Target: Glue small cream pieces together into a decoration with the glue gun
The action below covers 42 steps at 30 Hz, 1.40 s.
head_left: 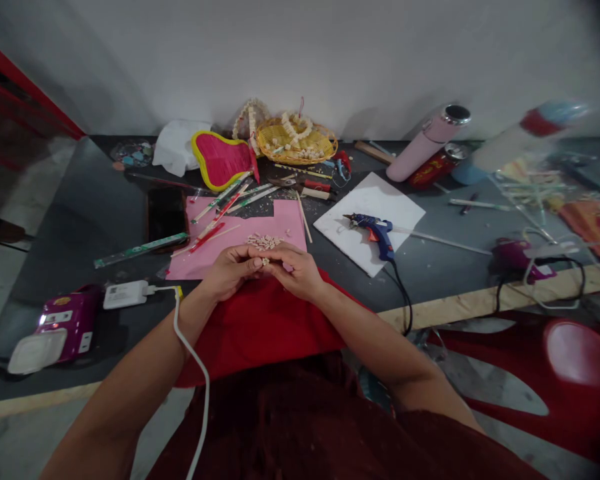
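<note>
Left hand (229,272) and right hand (300,272) pinch a pale piece (265,262) near the front edge of the surface (100,207). Loose bits (265,241) lie just beyond

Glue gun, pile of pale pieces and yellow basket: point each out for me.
Glue gun (381,228), head view: on its blue body.
Pile of pale pieces (263,241), head view: its middle.
Yellow basket (294,158), head view: its front wall.

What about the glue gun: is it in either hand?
No, the glue gun lies on the white board, apart from the left hand and right hand.
</note>
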### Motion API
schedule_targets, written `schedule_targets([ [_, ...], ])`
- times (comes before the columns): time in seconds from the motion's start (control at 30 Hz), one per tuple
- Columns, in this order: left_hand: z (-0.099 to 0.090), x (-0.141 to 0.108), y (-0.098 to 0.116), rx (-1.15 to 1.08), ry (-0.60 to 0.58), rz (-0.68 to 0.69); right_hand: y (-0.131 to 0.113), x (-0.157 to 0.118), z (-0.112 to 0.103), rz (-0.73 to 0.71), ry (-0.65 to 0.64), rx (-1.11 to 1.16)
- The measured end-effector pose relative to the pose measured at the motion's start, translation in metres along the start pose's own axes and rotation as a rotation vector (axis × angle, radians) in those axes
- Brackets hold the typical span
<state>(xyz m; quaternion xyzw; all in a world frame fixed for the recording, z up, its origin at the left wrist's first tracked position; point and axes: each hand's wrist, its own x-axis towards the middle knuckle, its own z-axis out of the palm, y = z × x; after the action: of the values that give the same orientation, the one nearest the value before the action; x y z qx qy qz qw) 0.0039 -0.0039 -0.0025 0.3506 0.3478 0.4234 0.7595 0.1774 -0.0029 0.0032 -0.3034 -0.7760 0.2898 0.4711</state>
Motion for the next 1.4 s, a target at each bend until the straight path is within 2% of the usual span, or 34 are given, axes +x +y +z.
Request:
schedule_targets([
  [1.4, 0.0038, -0.0003, 0.0046, 0.042, -0.004, 0.007, 0.0034, -0.0001, 0.0014, 0.033, -0.018, -0.003],
])
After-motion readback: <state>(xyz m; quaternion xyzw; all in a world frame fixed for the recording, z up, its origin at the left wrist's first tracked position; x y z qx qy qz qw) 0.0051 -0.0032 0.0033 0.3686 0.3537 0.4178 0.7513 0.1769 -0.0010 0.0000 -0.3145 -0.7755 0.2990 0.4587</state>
